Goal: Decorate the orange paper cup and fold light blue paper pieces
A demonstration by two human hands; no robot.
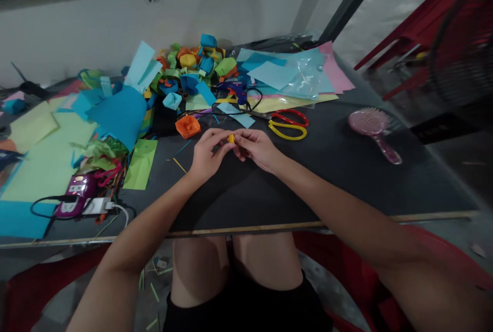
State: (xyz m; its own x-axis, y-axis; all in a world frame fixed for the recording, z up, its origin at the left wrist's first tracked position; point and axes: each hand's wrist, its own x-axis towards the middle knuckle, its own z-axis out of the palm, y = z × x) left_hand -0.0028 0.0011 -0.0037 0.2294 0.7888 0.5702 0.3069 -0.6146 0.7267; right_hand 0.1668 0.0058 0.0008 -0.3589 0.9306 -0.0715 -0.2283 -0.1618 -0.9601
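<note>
A small yellow folded paper piece (231, 139) is pinched between both hands above the dark table. My left hand (208, 155) grips it from the left with thumb and forefinger. From the right, my right hand (257, 149) holds the same piece, its lower fingers curled beneath. An orange folded paper box (188, 126) lies just left of and beyond my left hand. Scissors with one red and one yellow handle (288, 130) rest beyond my right hand. Thin paper strips (179, 165) lie near my left wrist.
Folded paper pieces (188, 60) are heaped at the back beside a blue glue gun (239, 92) with a black cord. Paper sheets (273, 75) and plastic lie behind. A pink hairbrush (370, 122) is at right. A purple device (78, 194) and white plug (97, 206) sit front left.
</note>
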